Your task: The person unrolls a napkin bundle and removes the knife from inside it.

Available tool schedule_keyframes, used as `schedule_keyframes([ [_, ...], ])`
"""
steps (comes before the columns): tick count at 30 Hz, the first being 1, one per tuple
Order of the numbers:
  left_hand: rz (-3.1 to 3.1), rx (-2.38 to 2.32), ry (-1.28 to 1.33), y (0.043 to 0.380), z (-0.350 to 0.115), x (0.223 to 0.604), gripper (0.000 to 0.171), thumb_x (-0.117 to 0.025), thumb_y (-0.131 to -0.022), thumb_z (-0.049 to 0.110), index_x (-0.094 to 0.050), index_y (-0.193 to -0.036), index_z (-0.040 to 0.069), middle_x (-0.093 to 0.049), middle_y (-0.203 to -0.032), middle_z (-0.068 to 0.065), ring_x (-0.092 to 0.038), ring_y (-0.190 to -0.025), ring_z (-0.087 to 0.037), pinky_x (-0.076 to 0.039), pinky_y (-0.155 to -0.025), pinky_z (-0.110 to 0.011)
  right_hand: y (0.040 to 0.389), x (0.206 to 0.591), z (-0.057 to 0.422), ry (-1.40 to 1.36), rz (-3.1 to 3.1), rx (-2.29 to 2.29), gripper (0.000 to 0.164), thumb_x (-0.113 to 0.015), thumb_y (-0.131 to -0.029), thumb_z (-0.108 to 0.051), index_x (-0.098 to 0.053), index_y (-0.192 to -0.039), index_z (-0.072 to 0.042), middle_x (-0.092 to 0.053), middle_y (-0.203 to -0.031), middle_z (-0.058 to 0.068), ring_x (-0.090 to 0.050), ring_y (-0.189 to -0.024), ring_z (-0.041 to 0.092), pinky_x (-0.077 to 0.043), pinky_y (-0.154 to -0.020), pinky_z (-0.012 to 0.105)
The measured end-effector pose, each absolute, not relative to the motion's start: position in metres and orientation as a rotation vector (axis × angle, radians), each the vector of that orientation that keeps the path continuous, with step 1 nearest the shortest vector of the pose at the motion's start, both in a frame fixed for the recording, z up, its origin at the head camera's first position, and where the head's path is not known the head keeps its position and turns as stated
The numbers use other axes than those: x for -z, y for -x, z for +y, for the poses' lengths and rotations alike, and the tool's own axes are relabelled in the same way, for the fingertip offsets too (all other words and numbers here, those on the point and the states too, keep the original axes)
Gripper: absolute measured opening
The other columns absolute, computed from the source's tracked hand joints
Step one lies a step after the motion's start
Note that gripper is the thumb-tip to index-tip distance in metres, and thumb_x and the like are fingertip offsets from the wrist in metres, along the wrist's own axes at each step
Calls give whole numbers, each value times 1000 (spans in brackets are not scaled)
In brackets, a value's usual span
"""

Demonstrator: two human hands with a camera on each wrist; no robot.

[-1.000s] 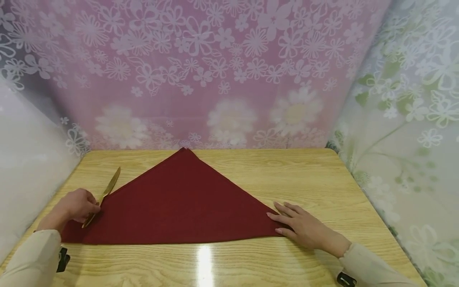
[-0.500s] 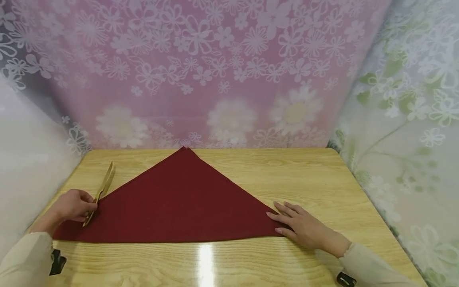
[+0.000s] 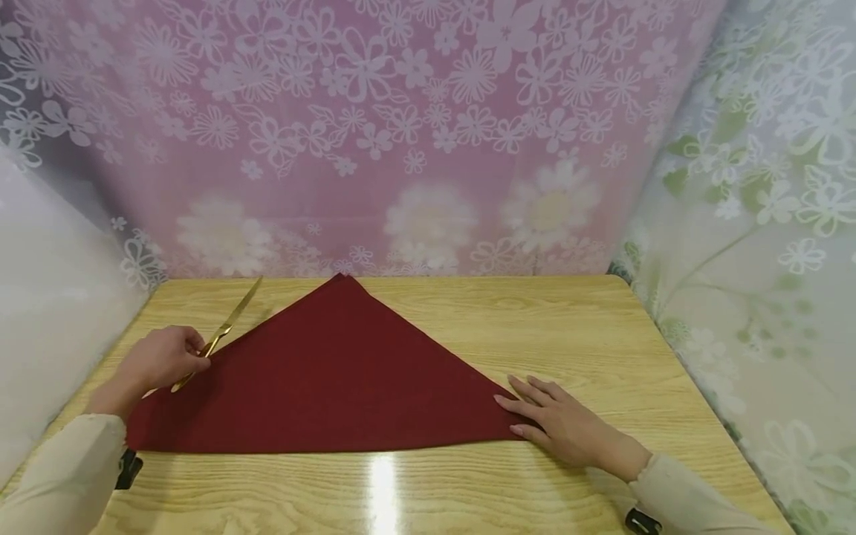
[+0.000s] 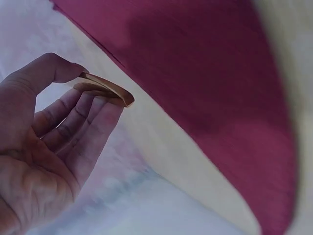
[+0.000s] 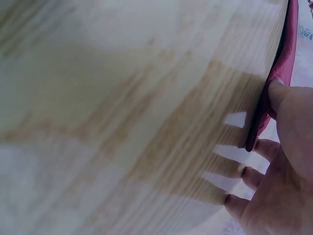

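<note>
A dark red cloth napkin [image 3: 334, 379], folded into a triangle, lies on the wooden table with its peak toward the back wall. Over its left part, my left hand [image 3: 157, 364] pinches a gold table knife [image 3: 230, 321] by the handle between thumb and fingers. The blade points away and to the right. In the left wrist view the knife's handle end [image 4: 110, 89] sticks out of the fingers, apart from the cloth. My right hand [image 3: 568, 425] rests with spread, fairly straight fingers on the cloth's right corner, partly hiding it.
The wooden table [image 3: 468, 490] shows bare wood in front of the napkin and to its right. A pink flowered curtain [image 3: 428, 148] hangs behind the table's back edge. Pale flowered sheets [image 3: 769, 297] flank both sides.
My left hand shifted slightly left, then moved right and away from me with the knife, whose blade now leans further right. The napkin's left corner shows more. My right hand stays in place.
</note>
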State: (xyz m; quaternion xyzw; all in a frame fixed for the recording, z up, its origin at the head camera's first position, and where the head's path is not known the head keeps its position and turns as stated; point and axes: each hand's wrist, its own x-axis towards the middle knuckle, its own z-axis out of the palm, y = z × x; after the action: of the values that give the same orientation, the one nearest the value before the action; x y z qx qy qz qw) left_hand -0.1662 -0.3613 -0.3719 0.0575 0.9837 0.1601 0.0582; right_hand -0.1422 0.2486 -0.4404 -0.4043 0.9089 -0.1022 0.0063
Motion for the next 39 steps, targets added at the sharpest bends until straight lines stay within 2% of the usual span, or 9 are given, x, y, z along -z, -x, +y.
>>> schedule_keyframes([
  [6, 3009, -417, -255, 195, -312, 360, 26, -69, -80, 20, -63, -95, -1, -64, -81, -5, -56, -64, -19, -47, -57, -40, 143, 442, 249, 1284, 2865, 352, 44, -51, -99, -34, -51, -141, -19, -39, -147, 17, -39, -128, 44, -32, -100, 55],
  [11, 3014, -374, -343, 220, -262, 356, 14, -70, -80, 17, -62, -83, 6, -59, -72, -1, -51, -59, -17, -43, -53, -36, 142, 440, 252, 1216, 2856, 346, 45, -48, -100, -36, -49, -142, -20, -35, -150, 15, -36, -131, 44, -30, -101, 57],
  [16, 2982, -314, -410, 243, -211, 353, 13, -72, -82, 18, -62, -80, 9, -58, -70, 1, -50, -58, -16, -42, -51, -32, 142, 438, 256, 1175, 2834, 330, 47, -46, -101, -36, -46, -144, -19, -29, -153, 14, -32, -133, 44, -28, -103, 58],
  [23, 3005, -231, -515, 263, -149, 359, 12, -71, -79, 17, -60, -76, 14, -56, -67, 1, -49, -56, -16, -41, -51, -32, 142, 439, 256, 1196, 2827, 344, 46, -46, -101, -35, -47, -144, -17, -30, -152, 15, -32, -133, 44, -27, -103, 58],
  [28, 2967, -173, -564, 275, -108, 368, 10, -69, -82, 19, -60, -79, 16, -55, -69, 3, -50, -59, -15, -42, -53, -33, 141, 441, 255, 1199, 2821, 354, 46, -46, -102, -35, -46, -144, -17, -29, -152, 15, -32, -133, 45, -28, -103, 58],
  [33, 2945, -99, -622, 284, -76, 375, 15, -67, -84, 17, -56, -73, 16, -49, -65, 3, -43, -56, -13, -36, -51, -30, 140, 442, 252, 1200, 2832, 332, 46, -45, -102, -36, -46, -144, -19, -30, -152, 14, -32, -133, 44, -28, -103, 58],
  [39, 2956, -55, -687, 290, -43, 384, 30, -58, -82, 8, -39, -61, 18, -30, -56, 5, -24, -51, -11, -25, -48, -28, 140, 442, 250, 1199, 2838, 318, 46, -46, -101, -36, -47, -144, -19, -31, -152, 14, -32, -133, 43, -29, -103, 57],
])
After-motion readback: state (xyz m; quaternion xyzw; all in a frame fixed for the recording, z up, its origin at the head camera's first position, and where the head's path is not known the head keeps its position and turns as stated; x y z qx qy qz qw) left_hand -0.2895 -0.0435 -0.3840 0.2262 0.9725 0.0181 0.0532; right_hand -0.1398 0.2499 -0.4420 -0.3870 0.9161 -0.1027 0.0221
